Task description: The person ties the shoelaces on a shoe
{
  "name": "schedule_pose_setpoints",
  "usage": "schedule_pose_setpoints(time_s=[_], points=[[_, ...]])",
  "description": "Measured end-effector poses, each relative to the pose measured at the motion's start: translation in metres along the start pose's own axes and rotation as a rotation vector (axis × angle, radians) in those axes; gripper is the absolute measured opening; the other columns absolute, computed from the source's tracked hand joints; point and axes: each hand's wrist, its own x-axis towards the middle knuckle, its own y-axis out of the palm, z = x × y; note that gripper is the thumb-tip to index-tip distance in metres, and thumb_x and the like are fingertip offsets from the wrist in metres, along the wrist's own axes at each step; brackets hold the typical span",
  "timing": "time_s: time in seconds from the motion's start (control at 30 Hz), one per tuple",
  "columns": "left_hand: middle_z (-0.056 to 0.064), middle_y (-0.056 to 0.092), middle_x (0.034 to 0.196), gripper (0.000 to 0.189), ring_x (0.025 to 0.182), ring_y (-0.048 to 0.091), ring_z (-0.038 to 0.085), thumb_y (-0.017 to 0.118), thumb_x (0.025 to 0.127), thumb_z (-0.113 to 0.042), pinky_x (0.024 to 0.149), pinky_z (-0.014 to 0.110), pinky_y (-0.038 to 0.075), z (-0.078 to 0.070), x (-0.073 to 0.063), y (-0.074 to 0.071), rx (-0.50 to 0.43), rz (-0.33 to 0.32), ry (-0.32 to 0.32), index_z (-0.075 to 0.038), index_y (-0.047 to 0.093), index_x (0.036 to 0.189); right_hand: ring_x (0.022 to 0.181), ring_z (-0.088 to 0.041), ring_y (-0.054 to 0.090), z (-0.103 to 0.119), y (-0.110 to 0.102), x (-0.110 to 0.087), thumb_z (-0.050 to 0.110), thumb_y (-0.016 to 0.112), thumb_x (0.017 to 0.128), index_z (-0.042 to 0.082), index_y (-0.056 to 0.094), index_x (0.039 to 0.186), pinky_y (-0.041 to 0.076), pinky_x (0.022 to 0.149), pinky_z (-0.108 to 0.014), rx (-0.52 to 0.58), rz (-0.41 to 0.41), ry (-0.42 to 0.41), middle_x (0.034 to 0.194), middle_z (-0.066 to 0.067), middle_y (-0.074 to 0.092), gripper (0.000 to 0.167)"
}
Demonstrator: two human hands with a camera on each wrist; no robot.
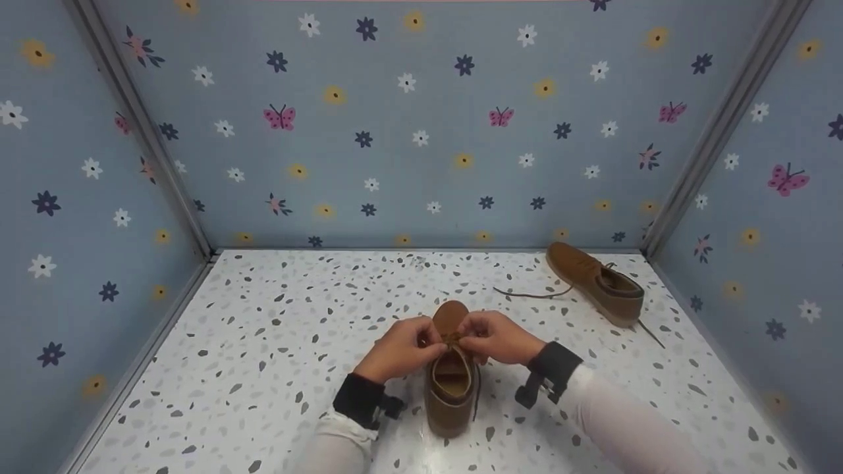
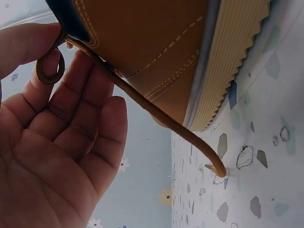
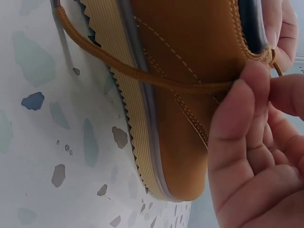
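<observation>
A brown shoe (image 1: 450, 401) stands upright on the speckled surface, its toe pointing away from me. Both hands meet over its lacing. My left hand (image 1: 406, 345) pinches the brown shoelace (image 2: 156, 113) between thumb and forefinger; a small loop curls below the fingertips in the left wrist view, and one end hangs down to the surface. From the other side, my right hand (image 1: 498, 337) pinches lace at the top of the shoe's opening. Another length of lace (image 3: 118, 66) runs from there across the shoe's side in the right wrist view. Fingers partly hide the knot area.
A second brown shoe (image 1: 596, 283) sits at the back right, with its loose lace (image 1: 537, 295) trailing left and another end trailing toward the front. Flower-patterned panels (image 1: 421, 131) wall the white speckled surface (image 1: 263, 368) at the back and both sides.
</observation>
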Motion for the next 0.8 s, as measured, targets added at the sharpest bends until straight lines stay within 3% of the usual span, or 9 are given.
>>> schedule_pose_setpoints(time_s=[0.33, 0.6, 0.8], points=[[-0.006, 0.066, 0.089, 0.012, 0.078, 0.062, 0.010, 0.076, 0.094, -0.022, 0.070, 0.025, 0.051, -0.004, -0.001, -0.001, 0.018, 0.020, 0.031, -0.018, 0.067, 0.087, 0.053, -0.008, 0.057, 0.001, 0.011, 0.004, 0.018, 0.072, 0.097, 0.008, 0.068, 0.091, 0.049, 0.051, -0.024, -0.016, -0.150, -0.025, 0.070, 0.003, 0.063, 0.013], [-0.007, 0.065, 0.086, 0.013, 0.080, 0.062, 0.011, 0.081, 0.090, -0.019, 0.071, 0.024, 0.052, -0.004, -0.002, -0.003, 0.010, 0.047, 0.046, -0.016, 0.068, 0.086, 0.060, -0.005, 0.059, 0.002, 0.027, 0.004, 0.019, 0.074, 0.096, 0.017, 0.066, 0.082, 0.049, 0.055, -0.022, -0.109, -0.347, -0.092, 0.071, 0.006, 0.064, 0.016], [-0.007, 0.070, 0.089, 0.015, 0.083, 0.064, 0.010, 0.080, 0.090, -0.031, 0.075, 0.026, 0.054, -0.004, -0.003, -0.011, 0.001, 0.084, 0.031, -0.020, 0.071, 0.087, 0.066, -0.005, 0.058, -0.001, 0.037, 0.000, 0.017, 0.078, 0.092, 0.019, 0.068, 0.081, 0.049, 0.060, -0.021, -0.126, -0.487, -0.135, 0.074, 0.005, 0.066, 0.015]])
